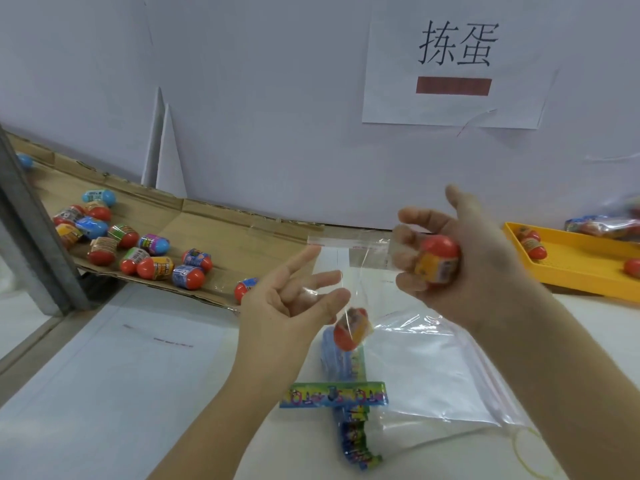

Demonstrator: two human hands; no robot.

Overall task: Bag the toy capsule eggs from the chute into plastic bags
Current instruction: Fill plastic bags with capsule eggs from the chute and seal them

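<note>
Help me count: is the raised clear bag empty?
No: one red egg hangs inside the clear bag; the right hand grips a second egg.

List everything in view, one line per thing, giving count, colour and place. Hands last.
cardboard chute: one, brown, left, sloping along the wall
eggs on chute: about fourteen, mostly red or blue, on its left part
small bag: one, clear, between the hands
bagged egg: one, red and yellow, inside the small bag
egg in hand: one, red and yellow, right hand
large bag: one, clear, lying flat below the hands
printed cards: several, multicoloured, at its left edge
tray: one, yellow, far right, holding eggs
sign: one, white, on the wall
left hand: fingers spread at the small bag's mouth
right hand: grips the egg
</note>
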